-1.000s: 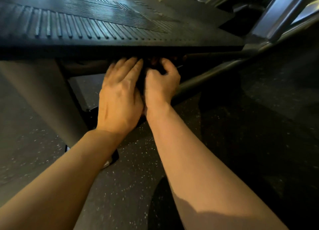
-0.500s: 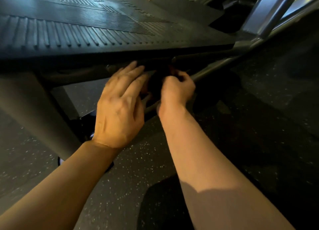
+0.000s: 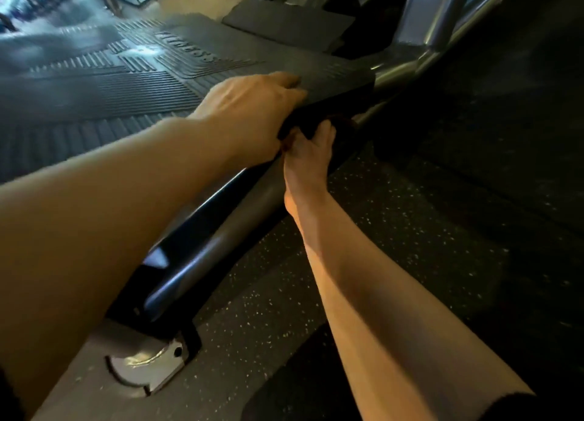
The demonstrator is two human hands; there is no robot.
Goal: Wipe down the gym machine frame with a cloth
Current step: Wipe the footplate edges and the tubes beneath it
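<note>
The left hand (image 3: pixel 252 111) rests on the ribbed platform (image 3: pixel 110 82), at its near right edge. Just right, the right hand (image 3: pixel 308 145) grips the cloth (image 3: pixel 319 112) against the frame tube (image 3: pixel 218 228) below.

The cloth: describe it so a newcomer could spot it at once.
Start at the ribbed rubber footplate filling the upper left and follow its near edge rightward to where both hands meet. The cloth is the dark fabric bunched there, between the left hand resting on the footplate and the right hand gripping from below. Unlike the glossy frame tube nearby, it looks soft, matte and crumpled.
</note>
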